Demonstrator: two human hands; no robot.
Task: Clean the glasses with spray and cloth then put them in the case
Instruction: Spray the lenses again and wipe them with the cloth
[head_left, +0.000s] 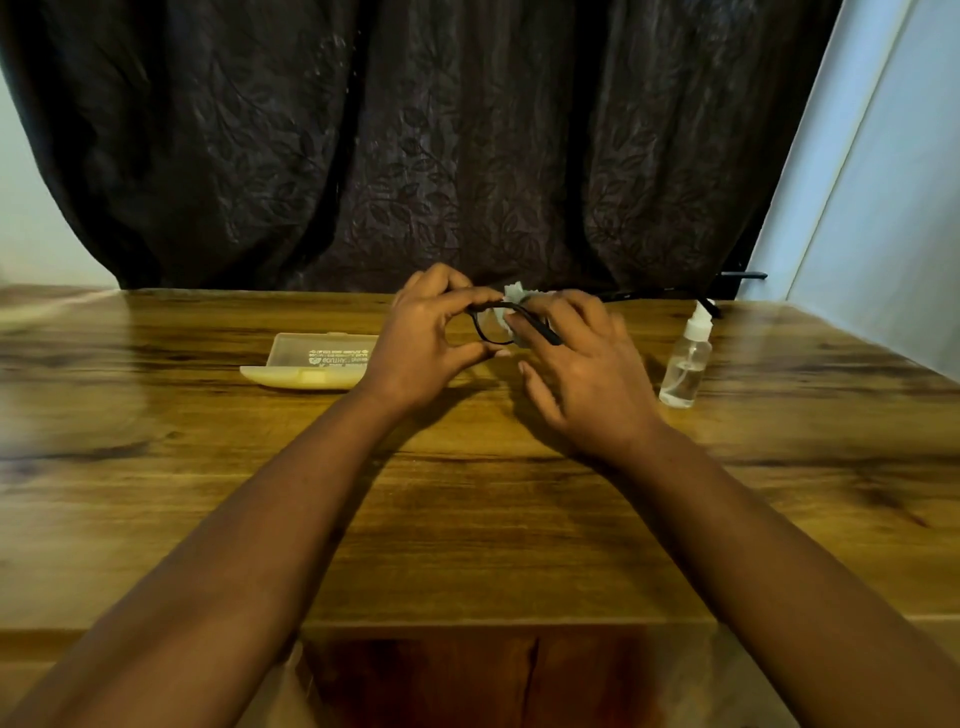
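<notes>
Black-framed glasses (491, 340) hang above the wooden table (467, 519) between my two hands. My left hand (428, 343) pinches the left rim between thumb and fingers. My right hand (582, 374) presses a small pale cloth (511, 299) against the right lens, which the cloth and my fingers mostly hide. One dark temple arm (649, 295) sticks out to the right. A cream glasses case (311, 361) lies open on the table left of my hands. A clear spray bottle (687, 364) with a white nozzle stands upright to the right.
A dark patterned curtain (441, 145) hangs right behind the table's far edge. A pale wall (883, 208) runs along the right side. The table's near edge has a recessed darker panel (493, 675) between my forearms.
</notes>
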